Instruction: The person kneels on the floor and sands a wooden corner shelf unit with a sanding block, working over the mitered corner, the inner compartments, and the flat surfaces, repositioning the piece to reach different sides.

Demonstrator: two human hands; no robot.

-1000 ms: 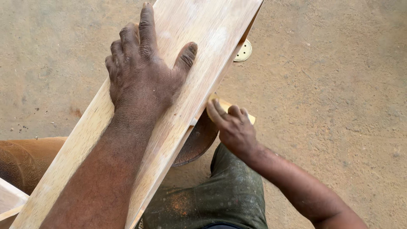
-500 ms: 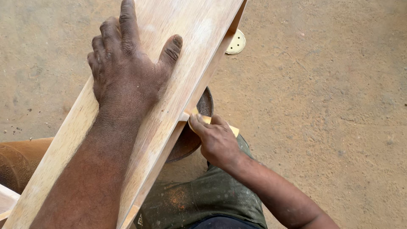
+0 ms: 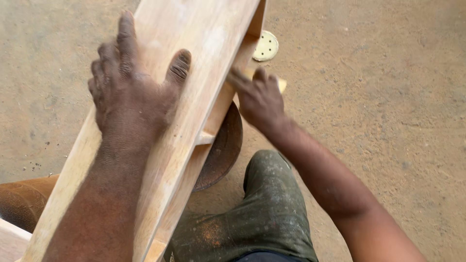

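A long pale wooden frame (image 3: 204, 73) runs diagonally from the lower left to the top centre. My left hand (image 3: 133, 90) lies flat on its broad top face, fingers spread. My right hand (image 3: 259, 97) is against the frame's right side edge, gripping a small yellowish sanding piece (image 3: 280, 85) whose corner shows past the knuckles. A short cross rung (image 3: 206, 138) of the frame sits just below that hand.
A round sanding disc (image 3: 266, 46) with holes lies on the sandy ground near the frame's upper end. A dark round wooden stool seat (image 3: 223, 150) is under the frame. My knee in dusty green trousers (image 3: 269, 208) is below. A brown object (image 3: 22, 201) sits lower left.
My right hand has slid up along the frame's side edge toward its far end, with the sanding piece. My left hand stays pressed flat on the top face.
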